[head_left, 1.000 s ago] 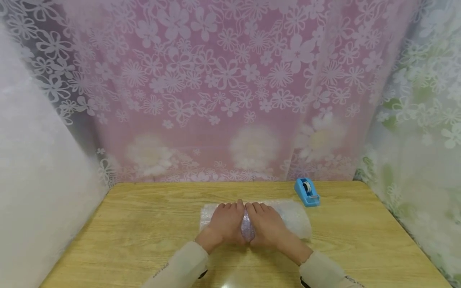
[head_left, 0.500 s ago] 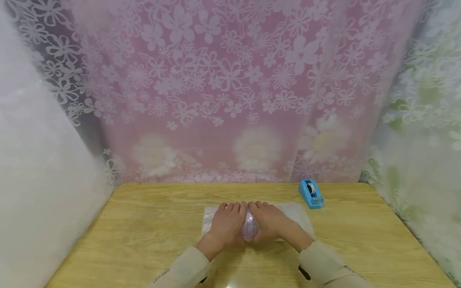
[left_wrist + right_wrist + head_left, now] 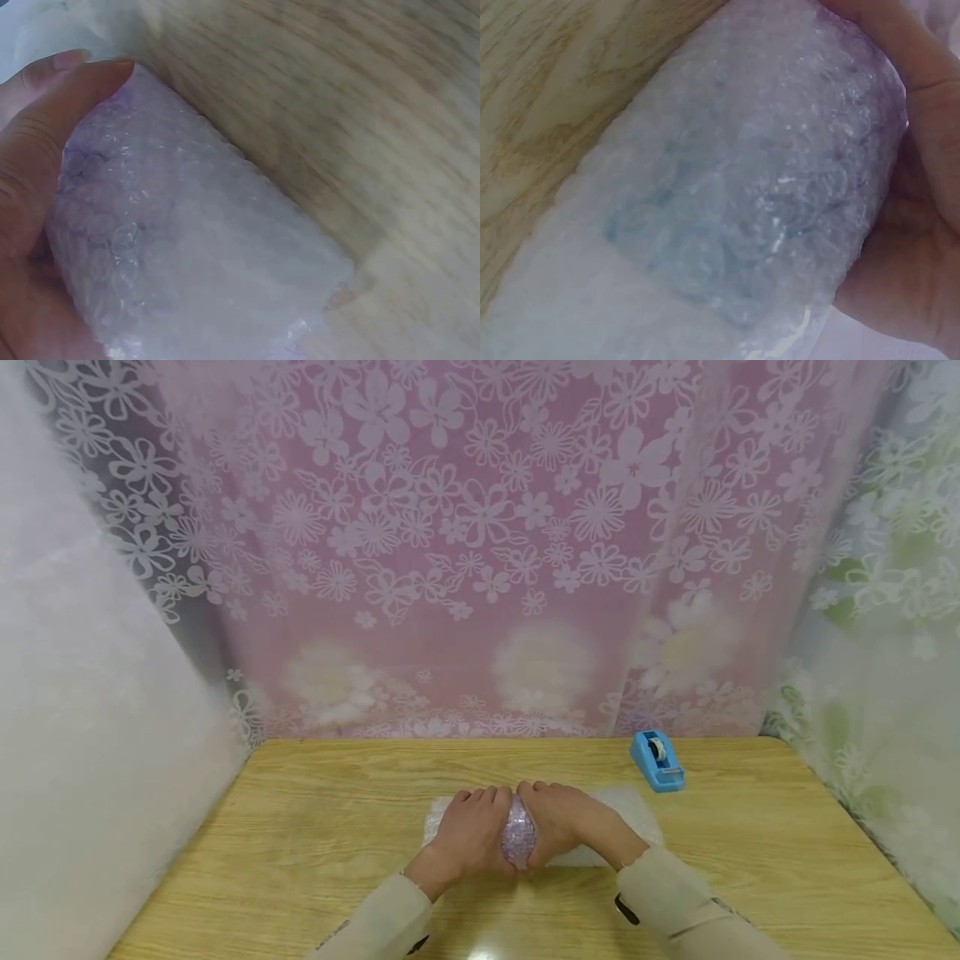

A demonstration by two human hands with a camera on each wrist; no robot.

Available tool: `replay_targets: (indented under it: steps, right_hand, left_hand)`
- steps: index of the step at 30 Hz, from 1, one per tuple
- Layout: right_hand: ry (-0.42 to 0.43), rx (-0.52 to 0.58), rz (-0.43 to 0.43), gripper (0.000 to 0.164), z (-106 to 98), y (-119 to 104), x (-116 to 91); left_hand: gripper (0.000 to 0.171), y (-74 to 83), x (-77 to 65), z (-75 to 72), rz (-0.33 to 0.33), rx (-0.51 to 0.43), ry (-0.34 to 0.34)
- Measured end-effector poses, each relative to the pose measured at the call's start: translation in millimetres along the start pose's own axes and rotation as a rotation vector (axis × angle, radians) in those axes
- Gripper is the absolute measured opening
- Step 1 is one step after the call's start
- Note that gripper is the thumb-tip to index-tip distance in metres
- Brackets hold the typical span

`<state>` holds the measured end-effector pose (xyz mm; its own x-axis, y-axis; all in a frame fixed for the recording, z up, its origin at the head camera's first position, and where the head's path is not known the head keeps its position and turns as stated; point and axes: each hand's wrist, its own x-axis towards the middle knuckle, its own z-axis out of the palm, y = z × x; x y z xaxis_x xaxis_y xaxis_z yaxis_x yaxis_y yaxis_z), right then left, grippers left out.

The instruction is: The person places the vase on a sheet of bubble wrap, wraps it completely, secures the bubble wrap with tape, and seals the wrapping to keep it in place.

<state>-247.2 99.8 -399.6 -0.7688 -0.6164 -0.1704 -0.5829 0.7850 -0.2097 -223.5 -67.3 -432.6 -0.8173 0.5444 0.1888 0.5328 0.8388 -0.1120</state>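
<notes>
A roll of bubble wrap [image 3: 519, 832] lies crosswise on the wooden table, with a purple tint at its middle and clear white ends. My left hand [image 3: 475, 828] grips it left of the middle, fingers over the top and thumb on the near side. Close beside it, my right hand [image 3: 557, 818] grips the roll the same way. In the left wrist view the bubble wrap [image 3: 187, 225] narrows to a ragged loose end. Through the bubble wrap [image 3: 727, 187] in the right wrist view, faint blue-green marks show; what lies inside is hidden.
A blue tape dispenser [image 3: 658, 762] with a white roll of tape stands at the back right of the wooden table [image 3: 337, 827]. Behind the table hangs a pink flowered curtain [image 3: 450, 568], with pale sheets at both sides.
Both hands keep their grip on the bubble wrap and have barely shifted. More of the purple middle shows between them. The whole view has slid slightly, so the table appears farther right.
</notes>
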Motion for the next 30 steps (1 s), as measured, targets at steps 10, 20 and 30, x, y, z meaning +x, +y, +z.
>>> replay_targets:
  steps: [10,20,30]
  right_hand:
    - [-0.136,0.087,0.057,0.076,-6,0,4]
    - [-0.286,0.347,-0.024,0.068,-12,9,10]
    - [-0.377,0.446,-0.061,0.057,-17,11,14]
  left_hand:
    - [0.090,-1.6,-1.3,-1.0,0.005,-0.042,-0.038]
    - [0.080,-9.1,5.6,-3.9,0.024,-0.227,-0.178]
    - [0.087,-12.4,7.5,-5.8,0.025,-0.266,-0.240]
